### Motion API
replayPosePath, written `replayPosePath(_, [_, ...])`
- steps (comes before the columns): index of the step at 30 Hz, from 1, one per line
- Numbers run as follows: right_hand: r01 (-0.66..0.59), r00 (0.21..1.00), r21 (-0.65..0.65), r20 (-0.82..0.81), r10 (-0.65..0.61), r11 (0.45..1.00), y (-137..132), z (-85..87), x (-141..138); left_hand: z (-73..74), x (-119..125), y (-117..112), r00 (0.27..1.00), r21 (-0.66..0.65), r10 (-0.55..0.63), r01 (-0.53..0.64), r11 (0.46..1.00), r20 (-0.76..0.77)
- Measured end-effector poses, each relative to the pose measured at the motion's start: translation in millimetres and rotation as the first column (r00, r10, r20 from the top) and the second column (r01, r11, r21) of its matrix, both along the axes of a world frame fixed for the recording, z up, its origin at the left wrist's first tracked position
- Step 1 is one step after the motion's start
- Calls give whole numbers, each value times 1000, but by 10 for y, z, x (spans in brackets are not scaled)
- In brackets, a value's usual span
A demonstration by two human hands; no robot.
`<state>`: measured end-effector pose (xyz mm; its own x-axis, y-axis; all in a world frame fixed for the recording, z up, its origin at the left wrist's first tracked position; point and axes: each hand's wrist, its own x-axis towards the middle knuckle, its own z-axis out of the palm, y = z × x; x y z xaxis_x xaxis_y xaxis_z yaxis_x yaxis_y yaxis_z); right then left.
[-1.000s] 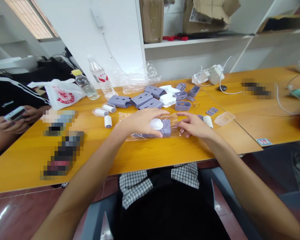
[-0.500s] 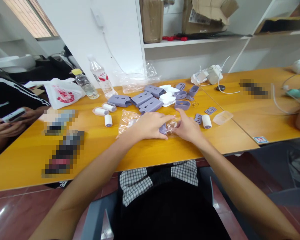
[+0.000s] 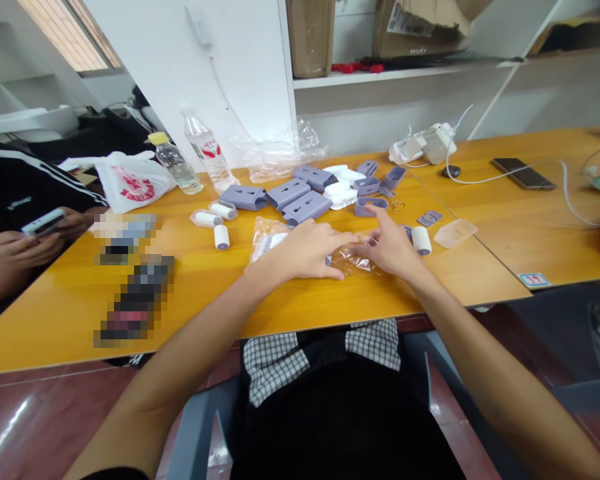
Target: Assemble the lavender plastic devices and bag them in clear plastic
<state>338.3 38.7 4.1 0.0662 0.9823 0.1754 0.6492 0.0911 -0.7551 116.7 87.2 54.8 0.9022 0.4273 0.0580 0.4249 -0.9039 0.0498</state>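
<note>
A crinkled clear plastic bag (image 3: 356, 261) stretches between my hands just above the table's near side. My left hand (image 3: 314, 250) is curved over its left part, thumb apart from the fingers, gripping the bag with a purple part partly hidden inside. With thumb and lower fingers, my right hand (image 3: 393, 245) pinches the bag's right end; its index finger points away. More of the bag (image 3: 261, 235), with white pieces in it, shows beyond my left wrist. Past my hands lie several purple plastic cases (image 3: 307, 208), white parts (image 3: 341, 195) and an open purple cup (image 3: 370, 206).
White rollers (image 3: 221, 237) lie at left, another roller (image 3: 421, 241) at right beside a clear tray (image 3: 456, 233). Two bottles (image 3: 211, 155) and a white bag (image 3: 133, 183) stand at the back left. A cable crosses near a phone (image 3: 524, 173). Another person's hands (image 3: 27, 250) hold a phone.
My right hand has moved a little to the right, away from my left, and more of the clear bag shows stretched between them. The view has shifted slightly.
</note>
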Motion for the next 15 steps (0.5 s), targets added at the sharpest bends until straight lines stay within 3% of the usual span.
replayPosePath(3, [49, 998, -22, -49, -50, 999, 6, -8, 89, 0, -8, 23, 999, 4, 19, -19, 1000, -46])
replayPosePath(10, [49, 996, -26, -69, -51, 998, 27, -22, 136, -3, 80, -59, 974, 125, 224, -218, 968, -38])
replayPosePath(15, [38, 997, -28, -69, -40, 999, 32, -7, 154, 60, 95, -78, 966, 93, 243, -235, 968, -88])
